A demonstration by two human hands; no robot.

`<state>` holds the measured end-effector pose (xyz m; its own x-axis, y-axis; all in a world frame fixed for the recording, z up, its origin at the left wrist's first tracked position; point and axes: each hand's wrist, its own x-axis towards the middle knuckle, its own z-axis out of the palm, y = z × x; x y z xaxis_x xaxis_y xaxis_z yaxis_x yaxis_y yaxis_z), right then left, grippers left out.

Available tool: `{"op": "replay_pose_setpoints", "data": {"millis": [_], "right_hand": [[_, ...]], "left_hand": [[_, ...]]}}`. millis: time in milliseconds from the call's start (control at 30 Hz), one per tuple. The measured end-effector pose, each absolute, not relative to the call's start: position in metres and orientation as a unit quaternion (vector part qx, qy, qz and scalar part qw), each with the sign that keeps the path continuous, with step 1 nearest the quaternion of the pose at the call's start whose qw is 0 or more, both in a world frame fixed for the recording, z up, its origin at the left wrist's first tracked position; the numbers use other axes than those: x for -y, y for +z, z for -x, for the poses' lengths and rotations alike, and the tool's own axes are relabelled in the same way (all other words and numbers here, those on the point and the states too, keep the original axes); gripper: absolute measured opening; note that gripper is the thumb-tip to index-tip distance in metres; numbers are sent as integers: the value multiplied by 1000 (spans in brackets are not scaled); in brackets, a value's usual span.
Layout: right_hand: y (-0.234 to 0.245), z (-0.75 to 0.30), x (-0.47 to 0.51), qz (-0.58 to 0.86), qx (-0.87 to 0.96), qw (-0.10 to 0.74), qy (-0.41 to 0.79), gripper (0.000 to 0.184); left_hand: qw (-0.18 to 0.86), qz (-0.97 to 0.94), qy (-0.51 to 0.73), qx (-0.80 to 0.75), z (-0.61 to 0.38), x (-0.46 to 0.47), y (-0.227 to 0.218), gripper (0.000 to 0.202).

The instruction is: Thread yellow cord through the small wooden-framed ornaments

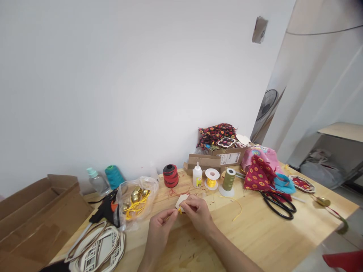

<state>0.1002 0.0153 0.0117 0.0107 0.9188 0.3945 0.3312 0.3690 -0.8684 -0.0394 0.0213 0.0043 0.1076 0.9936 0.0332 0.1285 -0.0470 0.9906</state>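
Note:
A small pale flat piece (181,200) lies at the middle of the table, partly hidden by my fingers. A short bit of yellow cord (180,210) shows at its near edge, between my fingertips. My left hand (162,226) is closed in a pinch on the cord from the left. From the right, my right hand (199,216) is pinched too, its fingertips over the piece and at the cord; the exact grip is partly hidden. Just beyond stand a glue bottle (197,177), a spool of yellow cord (211,179) and an olive thread spool (228,180).
A cardboard box (42,211), a plastic bag of gold bells (136,200) and wooden cutout frames (99,249) occupy the left. Red cord (170,176) stands near the wall. Black-handled scissors (279,206) and patterned red fabric (259,175) lie right.

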Motion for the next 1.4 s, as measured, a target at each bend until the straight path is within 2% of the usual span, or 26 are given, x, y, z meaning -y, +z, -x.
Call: {"op": "replay_pose_setpoints", "data": {"millis": [367, 500, 667, 1000, 1233, 1400], "right_hand": [[14, -100, -14, 472, 634, 532, 305, 27], [12, -100, -14, 469, 624, 530, 330, 24], [8, -100, -19, 478, 571, 561, 362, 24], [7, -100, -18, 450, 538, 578, 418, 21], [15, -103, -17, 434, 489, 612, 444, 20], [17, -101, -17, 428, 473, 603, 480, 21]], "left_hand": [[488, -554, 456, -498, 36, -20, 5, 23], [519, -559, 436, -478, 33, -20, 3, 23], [538, -547, 433, -473, 28, -21, 0, 18], [551, -503, 440, -499, 29, -18, 2, 30], [580, -458, 468, -485, 28, -19, 6, 25], [586, -453, 464, -485, 30, -20, 3, 24]]}}
